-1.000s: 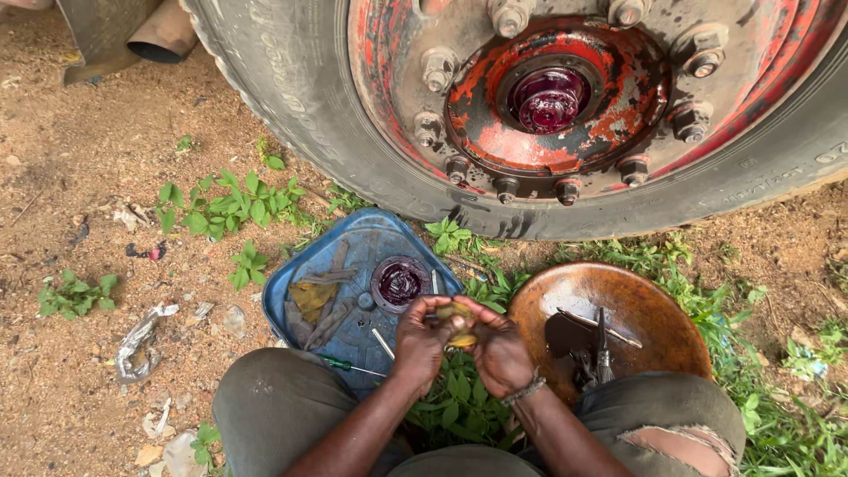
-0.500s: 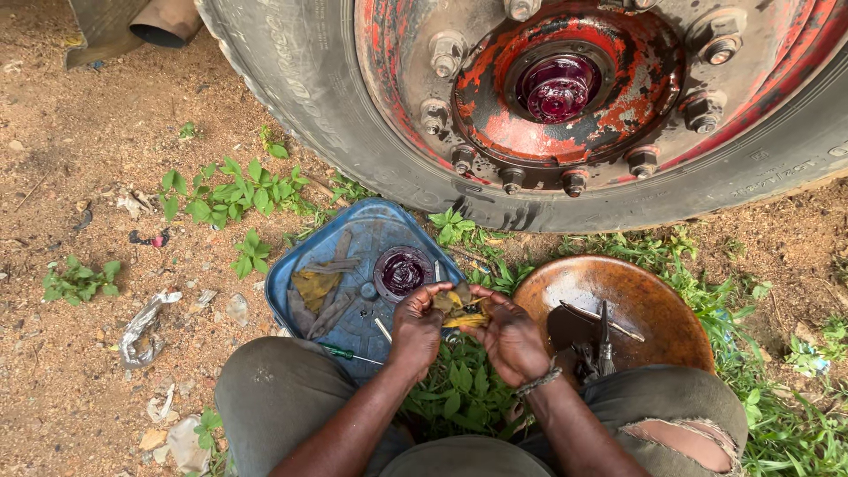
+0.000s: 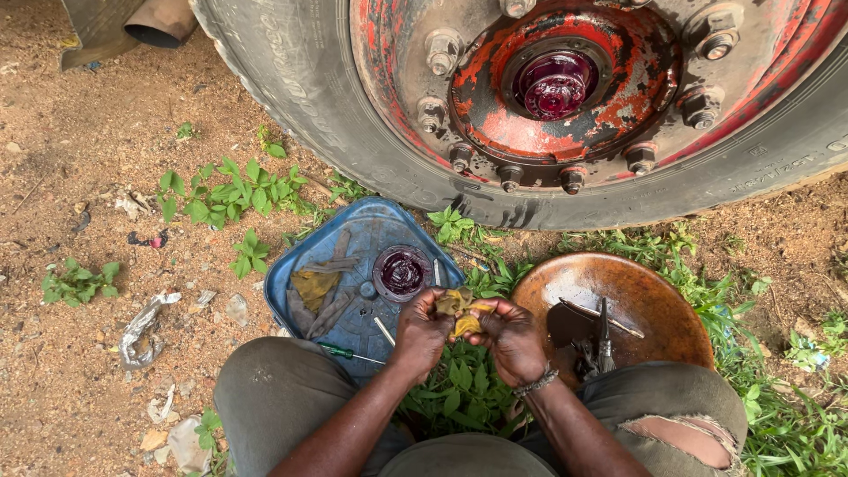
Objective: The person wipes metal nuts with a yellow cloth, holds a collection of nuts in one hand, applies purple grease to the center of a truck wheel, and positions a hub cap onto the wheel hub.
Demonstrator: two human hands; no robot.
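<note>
While both hands work at it, a small yellow, grease-stained rag or part [image 3: 461, 314] sits pinched between them, held just above the near edge of the blue tray [image 3: 296, 269]; what exactly the yellow thing is cannot be told. Left hand [image 3: 422, 329]: fingers curled closed around the left side of the yellow thing. Right hand [image 3: 511, 334]: fingers also closed on it from the right, thumb on top, a beaded band at the wrist.

Blue tray: lies on the dirt, tilted corner-on toward the person. Inside it, a small round cup [image 3: 402, 272] with dark red grease sits toward the right side of the tray, just beyond the hands. Left of the cup, still in the tray: a yellowish grimy scrap [image 3: 314, 287] and some dark flat strips. A green-handled screwdriver [image 3: 346, 352] lies across the tray's near edge, beside the person's left knee.

Right of the tray, with weeds between: a rusty round metal bowl [image 3: 636, 287] holding dark metal tools [image 3: 596, 340], close by the right hand.

Beyond the tray: a large tyre [image 3: 300, 97] on a red, flaking wheel, hub [image 3: 556, 84] open and packed with dark red grease, nuts ringed around it.

Left of the tray: bare reddish dirt, patches of green weeds [image 3: 234, 190], scraps of litter.
</note>
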